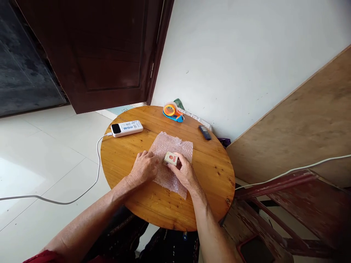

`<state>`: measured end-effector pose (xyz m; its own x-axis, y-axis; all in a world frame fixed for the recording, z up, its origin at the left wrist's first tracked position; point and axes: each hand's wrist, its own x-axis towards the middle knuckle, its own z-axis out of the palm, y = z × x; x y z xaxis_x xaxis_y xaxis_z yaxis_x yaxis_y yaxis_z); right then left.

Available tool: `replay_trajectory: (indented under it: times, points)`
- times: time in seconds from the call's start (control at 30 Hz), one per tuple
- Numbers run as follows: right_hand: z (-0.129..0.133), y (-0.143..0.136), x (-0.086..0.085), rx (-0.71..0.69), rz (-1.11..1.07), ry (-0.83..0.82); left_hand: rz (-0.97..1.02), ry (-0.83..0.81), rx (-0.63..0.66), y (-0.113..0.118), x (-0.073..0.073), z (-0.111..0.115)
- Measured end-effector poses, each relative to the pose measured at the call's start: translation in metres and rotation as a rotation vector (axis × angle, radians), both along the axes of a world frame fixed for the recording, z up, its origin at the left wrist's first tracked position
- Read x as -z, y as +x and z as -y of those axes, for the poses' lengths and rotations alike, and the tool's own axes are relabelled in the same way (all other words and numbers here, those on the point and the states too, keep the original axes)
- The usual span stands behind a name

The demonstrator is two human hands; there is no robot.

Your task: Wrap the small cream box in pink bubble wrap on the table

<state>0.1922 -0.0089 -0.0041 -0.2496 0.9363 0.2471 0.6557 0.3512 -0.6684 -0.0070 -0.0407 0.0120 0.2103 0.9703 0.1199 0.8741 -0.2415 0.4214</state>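
Both your bare forearms (95,211) reach forward and inward, your left hand (145,166) knuckles-up with its fingers curled under (their tips hidden from view), while your right hand (185,171) near it bends thumb (173,168) and fingers into a pinch

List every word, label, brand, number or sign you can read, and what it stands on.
None reads clearly enough to quote.
White rectangular device: blue print, too small.
Small cream rectangular box in the right hand: red and white marks, too small.
Long white printed strip at the back: dark marks, too small.
Dark oblong object: pixelated, unreadable.
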Motion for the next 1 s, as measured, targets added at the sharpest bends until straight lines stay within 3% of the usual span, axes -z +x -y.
replay_trajectory:
  times: [0.17,0.27,0.6,0.83,1.0]
  points:
    - [0.003,0.0,-0.003,-0.049,-0.043,0.015,-0.07,0.118,0.283,-0.013,-0.02,0.021]
    - [0.004,0.0,-0.003,-0.051,-0.048,0.001,-0.163,0.105,0.36,-0.016,-0.025,0.029]
    - [0.007,-0.002,-0.003,-0.014,-0.017,0.017,-0.181,0.227,0.468,-0.004,-0.006,0.022]
    - [0.005,-0.001,-0.004,-0.056,-0.1,-0.023,0.005,0.321,0.361,0.001,-0.019,0.013]
    - [0.008,0.018,-0.024,-0.096,-0.344,-0.262,0.047,0.235,0.206,0.008,-0.035,-0.01]
